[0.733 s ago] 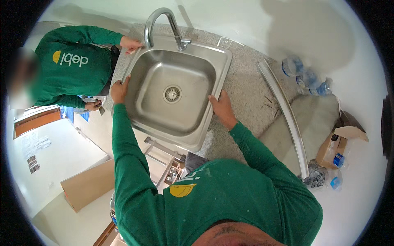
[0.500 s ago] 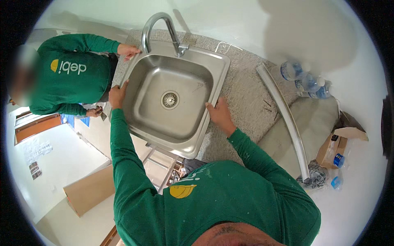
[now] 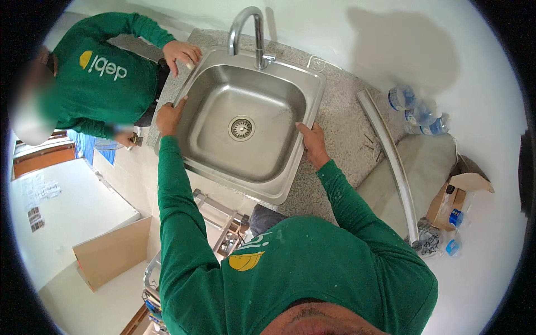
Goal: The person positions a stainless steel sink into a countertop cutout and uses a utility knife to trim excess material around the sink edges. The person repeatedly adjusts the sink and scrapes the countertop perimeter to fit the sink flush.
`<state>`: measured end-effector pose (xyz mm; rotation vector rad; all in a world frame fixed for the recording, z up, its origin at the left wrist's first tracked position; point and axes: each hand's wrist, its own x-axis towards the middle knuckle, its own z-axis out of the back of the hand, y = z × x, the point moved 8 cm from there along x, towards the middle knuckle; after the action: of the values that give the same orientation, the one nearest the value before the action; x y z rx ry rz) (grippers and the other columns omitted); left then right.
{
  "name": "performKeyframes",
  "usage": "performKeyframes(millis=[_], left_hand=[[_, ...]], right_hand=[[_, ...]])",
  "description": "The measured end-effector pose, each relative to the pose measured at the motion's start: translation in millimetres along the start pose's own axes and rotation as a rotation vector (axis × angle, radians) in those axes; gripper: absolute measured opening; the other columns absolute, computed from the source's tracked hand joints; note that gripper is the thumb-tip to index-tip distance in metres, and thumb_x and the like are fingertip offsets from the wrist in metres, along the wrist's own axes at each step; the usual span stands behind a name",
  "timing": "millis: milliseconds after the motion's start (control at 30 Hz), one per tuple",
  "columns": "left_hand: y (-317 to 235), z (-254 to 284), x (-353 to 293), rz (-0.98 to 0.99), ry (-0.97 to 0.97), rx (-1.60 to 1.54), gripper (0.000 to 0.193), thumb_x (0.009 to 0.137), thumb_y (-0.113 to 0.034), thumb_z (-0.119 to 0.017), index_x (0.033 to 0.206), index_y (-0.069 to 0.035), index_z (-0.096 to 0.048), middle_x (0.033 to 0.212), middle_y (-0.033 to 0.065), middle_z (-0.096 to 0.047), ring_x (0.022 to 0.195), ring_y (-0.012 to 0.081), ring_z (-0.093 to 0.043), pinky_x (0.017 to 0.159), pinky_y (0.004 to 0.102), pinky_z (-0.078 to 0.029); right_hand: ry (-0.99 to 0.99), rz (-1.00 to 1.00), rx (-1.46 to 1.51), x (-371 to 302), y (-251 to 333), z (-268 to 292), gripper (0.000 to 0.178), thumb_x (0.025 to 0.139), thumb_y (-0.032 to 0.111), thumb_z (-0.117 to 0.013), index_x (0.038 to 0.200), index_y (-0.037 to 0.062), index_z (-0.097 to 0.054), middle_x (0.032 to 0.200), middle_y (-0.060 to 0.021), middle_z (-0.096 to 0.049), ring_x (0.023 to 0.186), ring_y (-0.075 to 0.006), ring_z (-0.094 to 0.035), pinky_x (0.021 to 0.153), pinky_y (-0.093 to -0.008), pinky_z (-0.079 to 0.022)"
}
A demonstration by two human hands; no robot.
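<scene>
A stainless steel sink (image 3: pixel 257 164) sits over the grey stone countertop (image 3: pixel 346 123), with a round drain strainer (image 3: pixel 242 128) in its bowl. A chrome gooseneck faucet (image 3: pixel 259 42) rises at its far side. My left hand (image 3: pixel 170 117) is closed on the sink's left rim, thumb on top. On the right rim, my right hand (image 3: pixel 314 144) grips with its thumb over the edge; its other fingers are mostly hidden. Close to the sink's far left corner is a co-worker's hand (image 3: pixel 183 56), fingers apart. The co-worker's other hand (image 3: pixel 128 138) holds a small tool I cannot make out.
A long curved pale strip (image 3: pixel 391 159) lies on the right, beside several plastic water bottles (image 3: pixel 416 111) and a greyish sack (image 3: pixel 427 156). An opened cardboard box (image 3: pixel 446 206) is farther right. Below the counter's left part stands a metal ladder (image 3: pixel 215 218). A cardboard sheet (image 3: pixel 111 251) leans lower left.
The sink and faucet appear shifted right and away, partly because my view moved. Both my hands keep their hold. The co-worker's hand has come off the sink's corner and its fingers have spread.
</scene>
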<state>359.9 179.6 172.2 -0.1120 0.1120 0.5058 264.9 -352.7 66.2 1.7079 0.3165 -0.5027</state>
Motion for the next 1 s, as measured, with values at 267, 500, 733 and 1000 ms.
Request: performKeyframes(millis=[267,500,733,1000], left_hand=[[-17.1,30.9,28.8,-0.076,0.046,0.026,0.092,0.086,-0.084,-0.062,0.102,0.005,-0.080,0.112,0.0280,-0.077,0.107,0.0458,-0.075,0.094,0.0544,-0.058],[-15.6,30.3,42.9,-0.093,0.046,0.010,0.090,0.085,-0.083,-0.066,0.099,0.005,-0.081,0.107,0.0293,-0.077,0.105,0.0456,-0.075,0.094,0.0544,-0.058],[-32.5,43.8,49.4,-0.148,0.012,0.075,0.090,0.083,-0.083,-0.067,0.100,0.004,-0.081,0.104,0.0278,-0.078,0.103,0.0438,-0.076,0.092,0.0524,-0.058],[-41.1,57.9,85.6,-0.201,0.206,0.168,0.089,0.083,-0.078,-0.073,0.106,0.008,-0.080,0.109,0.0282,-0.078,0.104,0.0420,-0.077,0.094,0.0502,-0.058]], right_hand=[[-0.058,-0.144,0.191,-32.9,39.8,-25.9,0.037,0.094,0.009,-0.072,0.126,-0.0083,-0.063,0.115,-0.0184,-0.073,0.099,-0.0292,-0.072,0.088,-0.0433,-0.059],[-0.069,-0.082,0.064,-37.4,10.4,-33.8,0.046,0.096,0.014,-0.072,0.134,-0.0063,-0.055,0.119,-0.0172,-0.070,0.103,-0.0286,-0.070,0.090,-0.0436,-0.058],[-0.079,-0.056,0.113,-35.6,25.8,-32.8,0.040,0.093,0.014,-0.072,0.125,-0.0069,-0.059,0.112,-0.0173,-0.071,0.099,-0.0259,-0.070,0.085,-0.0433,-0.058],[0.025,-0.193,0.101,-14.2,41.7,-22.6,0.045,0.094,0.015,-0.076,0.131,-0.0047,-0.060,0.114,-0.0164,-0.072,0.099,-0.0282,-0.071,0.087,-0.0444,-0.061]])
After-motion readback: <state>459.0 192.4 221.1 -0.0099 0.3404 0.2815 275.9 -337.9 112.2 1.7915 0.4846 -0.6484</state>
